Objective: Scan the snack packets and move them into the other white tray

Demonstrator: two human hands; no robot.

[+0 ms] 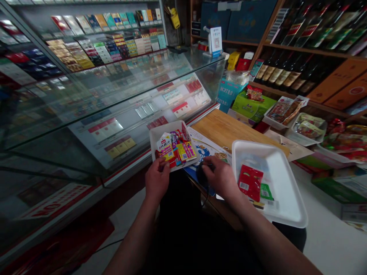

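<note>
Snack packets [185, 151] heaped in the small tub [157, 133], left hand [157, 178] pinching at its near rim (can't tell if it's rim or packet), right hand [219, 173] curled round a black gadget [201, 174] just right of the tub, so leaning on that rim might spill everything.

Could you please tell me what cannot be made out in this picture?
Head view:
- Full shape of the black object: partly covered by the right hand.
- Floor of the small white tray: mostly hidden by packets.
- Ends of the upper bottles: cut off by the top edge.
</note>
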